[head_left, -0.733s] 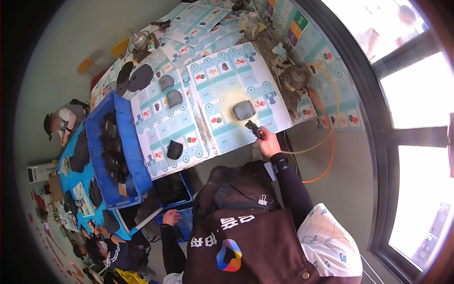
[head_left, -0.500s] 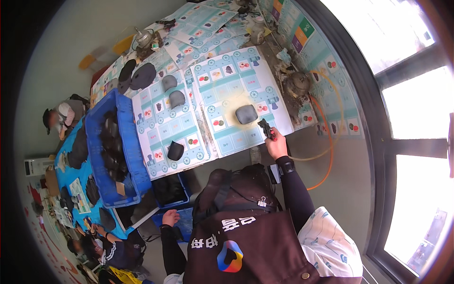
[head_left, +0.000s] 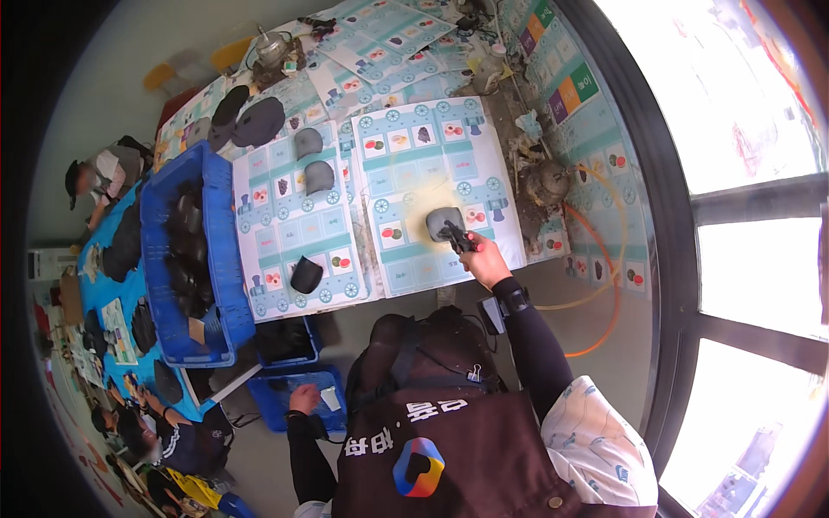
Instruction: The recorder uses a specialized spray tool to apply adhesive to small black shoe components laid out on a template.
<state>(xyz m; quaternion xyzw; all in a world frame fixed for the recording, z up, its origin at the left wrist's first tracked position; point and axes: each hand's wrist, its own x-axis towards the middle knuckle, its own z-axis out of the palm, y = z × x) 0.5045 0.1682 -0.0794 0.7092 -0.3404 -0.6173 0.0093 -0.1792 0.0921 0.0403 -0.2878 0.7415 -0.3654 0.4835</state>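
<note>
1. The right hand [head_left: 486,262] has its fingers closed around a small black spray gun with red parts [head_left: 456,235], reaching over the near edge of the table from the right.
2. A rounded grey moulded piece with a smooth surface [head_left: 438,220] lies on the right-hand white-and-teal printed sheet [head_left: 414,269], right of the sheet's middle. The gun's front end overlaps it in view; whether they touch cannot be told.
3. A pale yellow stain [head_left: 420,197] spreads on the sheet around the piece. The step in hand therefore looks like spraying this piece, though no clear mist shows and the trigger finger's pressure cannot be made out.
4. The left hand [head_left: 304,399] hangs low at the near left, above a small blue plastic crate [head_left: 270,413]. Its fingers look loosely curled; whether they hold anything cannot be told.
5. On the left-hand printed sheet [head_left: 289,229] lie a curved black piece [head_left: 306,276] near its near edge and two grey rounded pieces [head_left: 319,178] toward its far right. Farther left stands a large blue plastic crate [head_left: 223,233] of dark pieces.
6. As a judgement, the next move calls for a steady wrist, the nozzle aimed at the piece without nudging it, and the thin yellow hose [head_left: 561,306] kept off the sheet.
</note>
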